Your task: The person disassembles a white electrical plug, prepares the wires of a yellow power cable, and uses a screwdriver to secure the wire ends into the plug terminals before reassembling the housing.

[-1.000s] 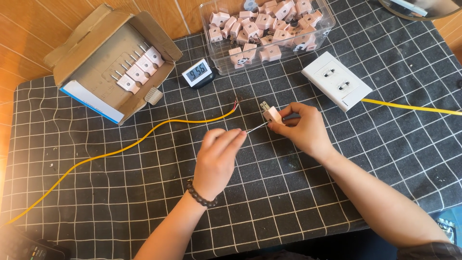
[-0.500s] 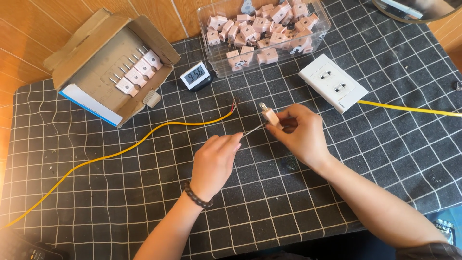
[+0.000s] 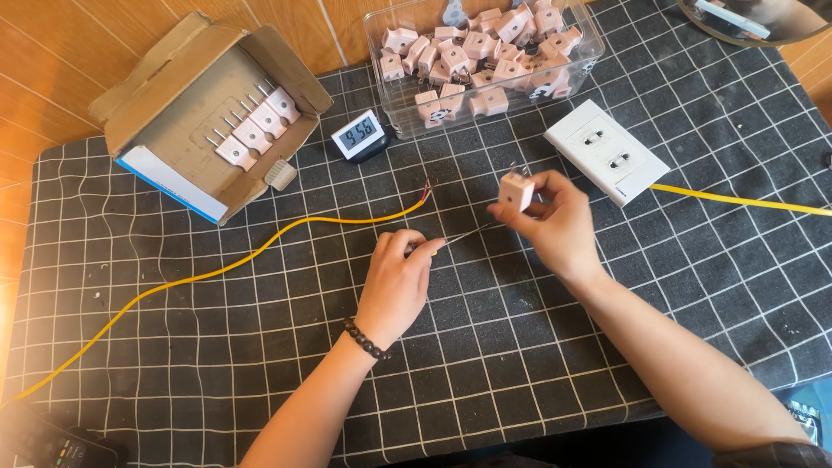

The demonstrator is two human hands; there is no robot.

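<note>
Right hand pinching pale pink plug, left hand holding thin tool

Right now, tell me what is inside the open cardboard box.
The cardboard box holds a row of white plugs lying with prongs up and left. Its flaps hide the far corners, so anything there cannot be seen.
</note>
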